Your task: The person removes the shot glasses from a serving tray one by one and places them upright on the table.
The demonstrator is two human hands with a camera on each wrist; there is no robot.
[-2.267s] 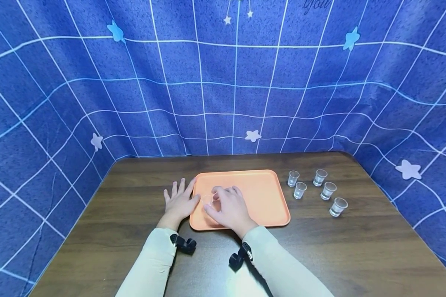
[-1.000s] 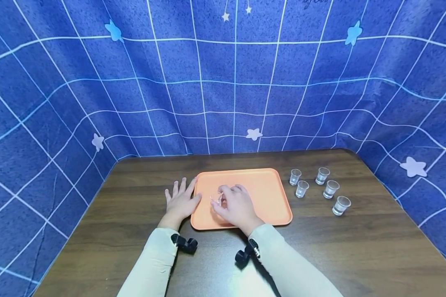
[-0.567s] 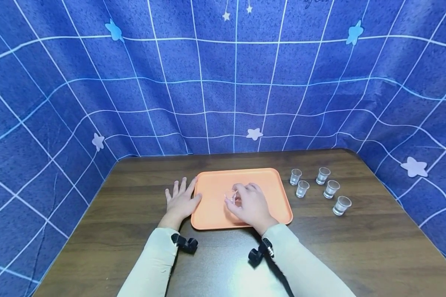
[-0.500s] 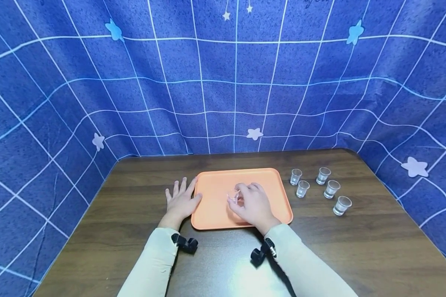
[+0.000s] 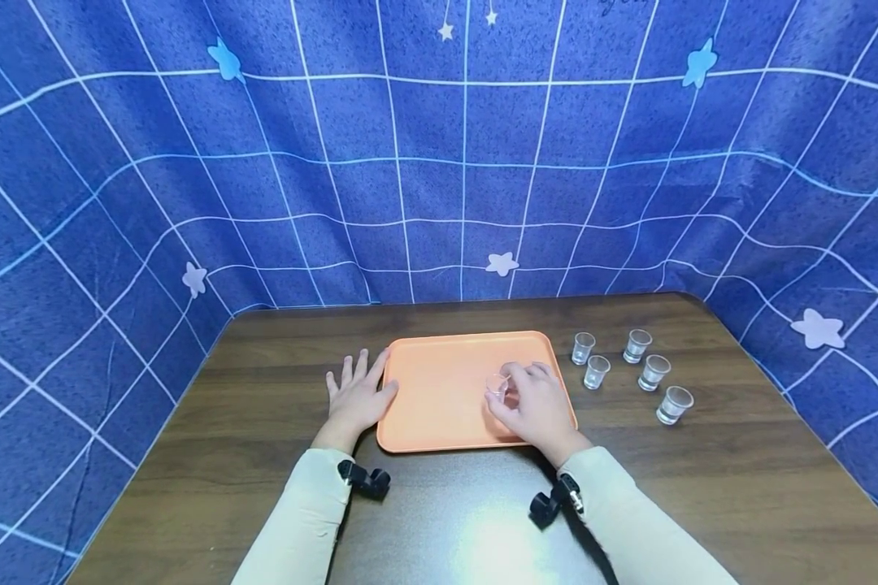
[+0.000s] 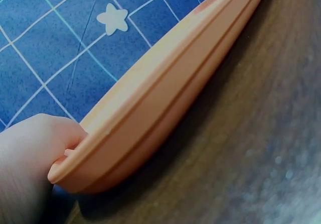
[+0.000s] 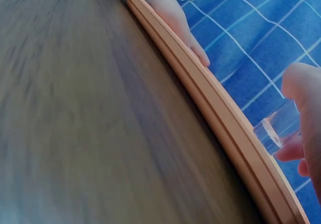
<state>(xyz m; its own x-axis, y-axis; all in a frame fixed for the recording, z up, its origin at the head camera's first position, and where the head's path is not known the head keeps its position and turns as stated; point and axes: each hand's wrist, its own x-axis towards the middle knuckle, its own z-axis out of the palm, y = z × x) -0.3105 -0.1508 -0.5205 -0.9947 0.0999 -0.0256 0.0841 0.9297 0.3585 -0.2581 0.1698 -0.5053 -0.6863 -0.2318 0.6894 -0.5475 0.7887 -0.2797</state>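
Observation:
An orange rectangular tray [image 5: 432, 398] lies on the table. My left hand [image 5: 357, 404] rests with spread, straight fingers at the tray's left edge; in the left wrist view its thumb side [image 6: 45, 148] laps the tray rim [image 6: 145, 123]. Over the tray's right part, my right hand [image 5: 537, 410] pinches a small clear shot glass [image 5: 494, 383] between thumb and fingers. From the right wrist, the glass [image 7: 276, 128] shows its thick base low beside the tray's near rim [image 7: 220, 118].
Several more shot glasses, among them a nearest one [image 5: 675, 405] and a farthest-left one [image 5: 583, 348], stand on the brown wooden table [image 5: 278, 349] right of the tray. A blue curtain [image 5: 439, 187] with white grid lines hangs behind the table.
My right hand has moved the shot glass rightward across the tray, from its left part to its right part. My left hand has stayed at the tray's left edge.

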